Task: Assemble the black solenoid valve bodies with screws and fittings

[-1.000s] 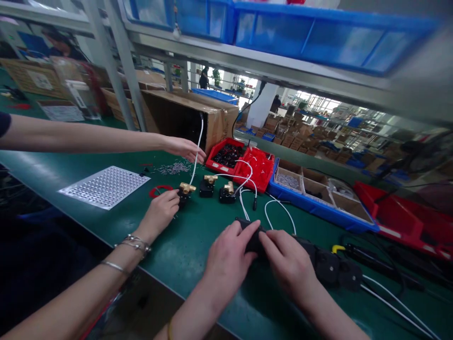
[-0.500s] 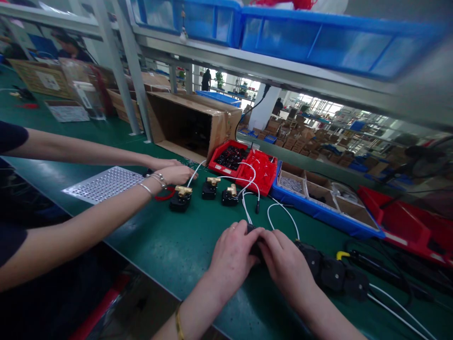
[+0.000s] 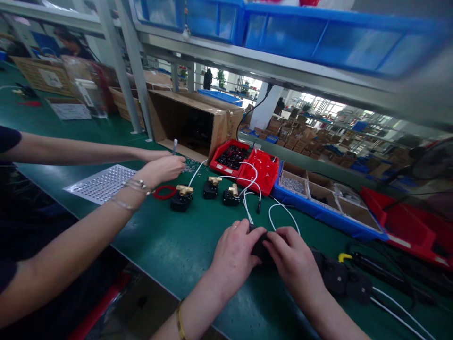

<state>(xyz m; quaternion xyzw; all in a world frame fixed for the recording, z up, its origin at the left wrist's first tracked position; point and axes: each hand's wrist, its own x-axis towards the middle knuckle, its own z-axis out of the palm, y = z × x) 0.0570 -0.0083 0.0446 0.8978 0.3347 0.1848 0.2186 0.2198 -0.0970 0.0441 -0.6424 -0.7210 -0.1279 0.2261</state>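
Near the front edge of the bench, my left hand (image 3: 233, 252) grips the left side of a black plastic housing (image 3: 262, 250), thumb and fingers curled round it. My right hand (image 3: 292, 257) has its fingertips pressed on the right side of the same housing. Much of the housing is hidden by my fingers. A white cable (image 3: 248, 210) runs up from behind my left hand. Several similar black housings (image 3: 334, 276) lie in a row beside my right forearm. Beyond my hands stand three black units with brass valve bodies (image 3: 232, 190).
At left, a co-worker's hands (image 3: 166, 165) hold a thin clear item over the bench, near a perforated sheet (image 3: 106, 184) and a red wire loop (image 3: 164, 191). Behind are a carton (image 3: 226, 125), red bins (image 3: 262, 170), a blue divided tray (image 3: 318, 215) and a black tool (image 3: 385, 274).
My hands stay on the housing; the right fingers have spread slightly and shifted right, showing more of it. The co-worker's hands have drawn back leftward and now lift a thin clear item.
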